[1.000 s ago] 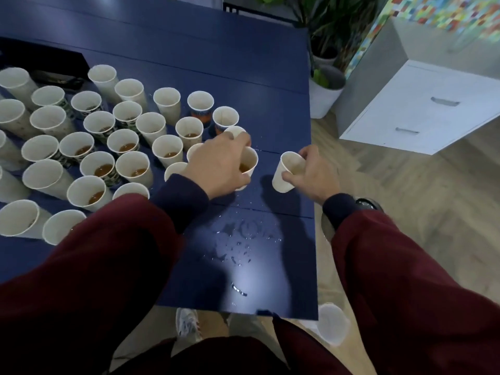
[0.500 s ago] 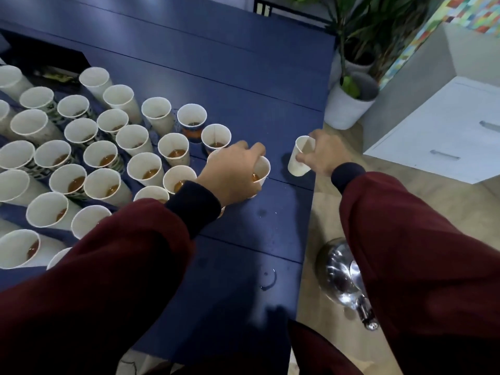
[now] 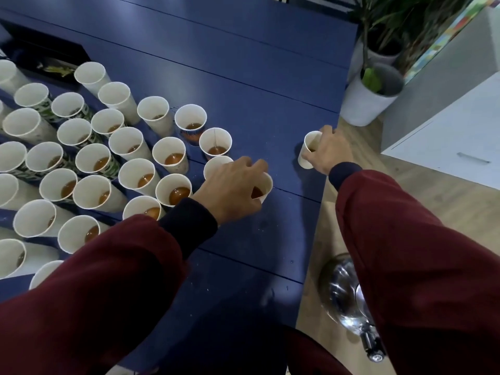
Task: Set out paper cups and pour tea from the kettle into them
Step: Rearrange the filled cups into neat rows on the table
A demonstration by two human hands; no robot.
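Several white paper cups stand in rows on the left half of the dark blue table (image 3: pixel 243 85), most holding a little brown tea. My left hand (image 3: pixel 230 188) grips a cup of tea (image 3: pixel 263 186) at the right end of the rows. My right hand (image 3: pixel 328 150) holds a separate paper cup (image 3: pixel 308 150) near the table's right edge, apart from the others. A shiny steel kettle (image 3: pixel 343 296) sits on the wooden floor below the table's right edge, partly hidden by my right sleeve.
A white pot with a green plant (image 3: pixel 370 93) stands on the floor past the table's far right corner. A white drawer cabinet (image 3: pixel 454 136) is at the right. A dark recess (image 3: pixel 46 52) with something in it lies at the table's far left.
My right hand has carried its cup away from the group, out towards the table's right edge. My left hand stays on its cup. The view has shifted, and the kettle has come into sight.
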